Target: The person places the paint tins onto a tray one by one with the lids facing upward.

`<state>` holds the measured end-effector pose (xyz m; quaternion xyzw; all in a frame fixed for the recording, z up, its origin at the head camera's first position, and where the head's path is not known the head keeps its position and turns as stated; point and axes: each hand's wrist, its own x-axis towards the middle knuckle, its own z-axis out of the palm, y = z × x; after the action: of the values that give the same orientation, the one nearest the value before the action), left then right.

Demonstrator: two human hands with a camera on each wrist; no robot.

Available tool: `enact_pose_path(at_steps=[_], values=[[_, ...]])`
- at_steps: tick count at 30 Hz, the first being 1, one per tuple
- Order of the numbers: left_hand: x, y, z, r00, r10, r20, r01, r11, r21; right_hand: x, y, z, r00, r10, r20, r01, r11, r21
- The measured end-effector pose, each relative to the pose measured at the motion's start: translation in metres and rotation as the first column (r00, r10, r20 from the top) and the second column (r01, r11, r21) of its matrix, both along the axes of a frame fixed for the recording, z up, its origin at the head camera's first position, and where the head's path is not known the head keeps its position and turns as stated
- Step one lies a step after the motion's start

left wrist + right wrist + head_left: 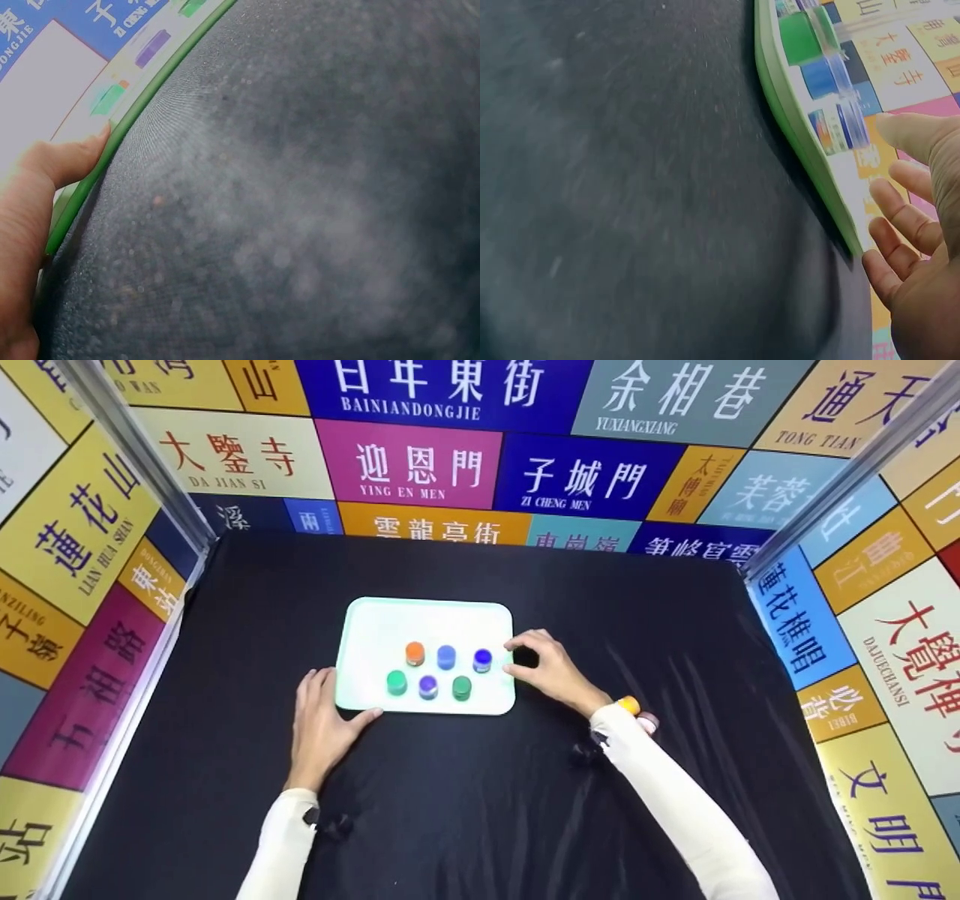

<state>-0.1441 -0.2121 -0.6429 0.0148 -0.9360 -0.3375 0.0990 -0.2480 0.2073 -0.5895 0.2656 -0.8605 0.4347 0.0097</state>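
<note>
The right hand (550, 666), half-spread, is hovering just right of the dark-blue-lidded jar (483, 661). The left hand (321, 727), spread wide, is touching the mint-green tray (472, 619).

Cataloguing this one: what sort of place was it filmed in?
Probably a purpose-built recording booth. Wall panels printed with Chinese characters rise on three sides, metal posts stand at the back corners, and black cloth covers the work surface.
</note>
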Motion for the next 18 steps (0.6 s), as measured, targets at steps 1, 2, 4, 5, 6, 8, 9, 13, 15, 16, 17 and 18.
enact_pose_path(at_steps=[1,2,4,5,6,8,9,13,15,16,17,18], values=[[0.0,0.0,0.0,1.0,-0.001,-0.004,0.001,1.0,0.0,0.001,0.004,0.0,1.0,-0.007,-0.002,0.007,1.0,0.0],[0.0,-0.001,0.0,1.0,-0.003,-0.009,0.003,1.0,0.003,0.002,0.008,0.001,1.0,-0.014,-0.002,0.014,1.0,-0.001],[0.0,-0.001,0.0,1.0,-0.005,-0.016,0.005,1.0,0.006,0.005,0.016,0.003,1.0,-0.03,0.002,0.03,1.0,-0.003],[0.0,-0.002,0.0,1.0,-0.006,-0.018,0.006,1.0,0.007,0.006,0.02,0.004,0.999,-0.038,0.005,0.038,0.999,-0.004],[0.0,-0.002,0.0,1.0,-0.007,-0.019,0.007,1.0,0.007,0.008,0.023,0.005,0.999,-0.045,0.006,0.045,0.999,-0.005],[0.001,-0.002,0.0,1.0,-0.008,-0.014,0.008,1.0,0.008,0.011,0.03,0.007,0.998,-0.06,0.009,0.06,0.998,-0.008],[0.001,-0.002,0.0,1.0,-0.008,-0.012,0.008,1.0,0.005,0.012,0.033,0.007,0.998,-0.066,0.006,0.066,0.998,-0.011],[0.001,-0.002,0.0,1.0,-0.009,-0.02,0.009,1.0,0.0,0.017,0.044,0.006,0.997,-0.073,-0.008,0.073,0.997,-0.017],[0.001,-0.001,0.0,1.0,-0.012,-0.029,0.012,1.0,0.001,0.019,0.049,0.005,0.997,-0.077,-0.021,0.077,0.997,-0.02],[0.001,-0.001,-0.001,0.999,-0.013,-0.033,0.013,1.0,0.003,0.021,0.052,0.005,0.996,-0.081,-0.022,0.081,0.997,-0.02],[0.001,0.0,-0.001,0.999,-0.016,-0.036,0.016,1.0,0.004,0.022,0.055,0.005,0.996,-0.088,-0.026,0.087,0.996,-0.02],[0.001,0.0,-0.001,0.999,-0.018,-0.036,0.018,1.0,0.006,0.024,0.058,0.005,0.995,-0.095,-0.028,0.094,0.995,-0.021]])
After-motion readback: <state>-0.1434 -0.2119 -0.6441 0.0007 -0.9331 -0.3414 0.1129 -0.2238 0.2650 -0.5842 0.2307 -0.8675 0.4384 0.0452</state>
